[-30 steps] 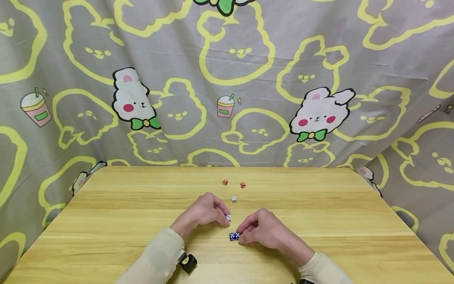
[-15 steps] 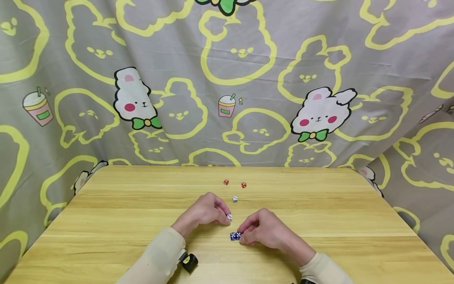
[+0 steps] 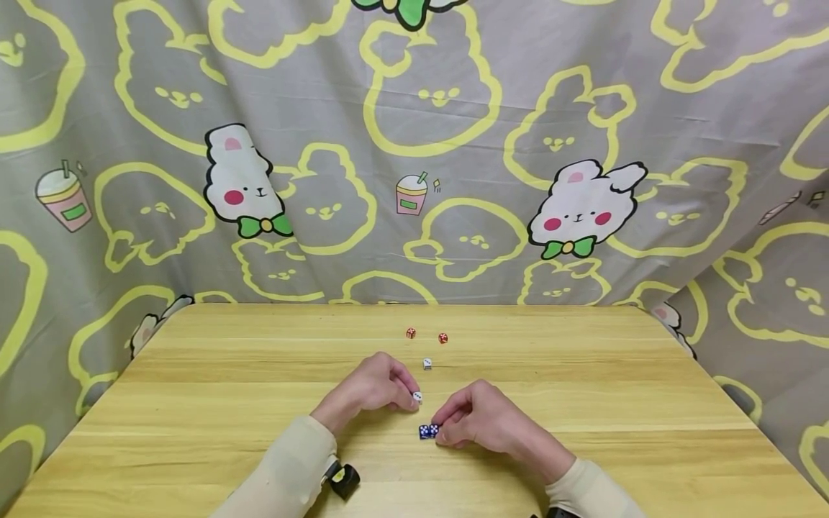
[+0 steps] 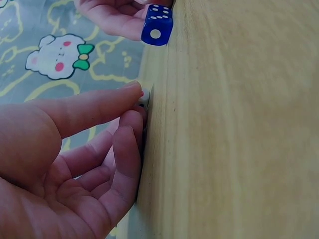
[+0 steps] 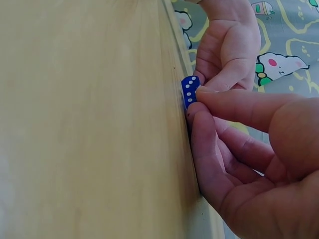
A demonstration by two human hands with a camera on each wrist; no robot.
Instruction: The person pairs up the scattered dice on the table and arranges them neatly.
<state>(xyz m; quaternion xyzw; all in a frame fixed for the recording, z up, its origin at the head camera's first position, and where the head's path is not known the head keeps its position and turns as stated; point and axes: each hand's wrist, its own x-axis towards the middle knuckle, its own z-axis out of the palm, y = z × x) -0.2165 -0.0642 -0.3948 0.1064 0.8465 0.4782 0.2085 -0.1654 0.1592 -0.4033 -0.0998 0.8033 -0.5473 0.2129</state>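
Observation:
My left hand [image 3: 378,383] pinches a white die [image 3: 417,396] between thumb and finger, low at the wooden table. In the left wrist view the fingertips mostly cover that die. Nearer to me, two blue dice stand side by side, and they look to be touching. My right hand [image 3: 482,419] pinches the right blue die [image 3: 435,430], while the left blue die [image 3: 424,432] shows uncovered. Seen from the right wrist, a blue face [image 5: 190,88] with white pips shows past the thumb, and the left hand [image 5: 232,47] is behind it.
Farther back on the table [image 3: 259,360] sits another white die [image 3: 427,364]. Beyond it lie two red dice, one on the left [image 3: 411,333] and one on the right [image 3: 443,338]. A patterned grey curtain [image 3: 363,108] hangs along the table's far edge.

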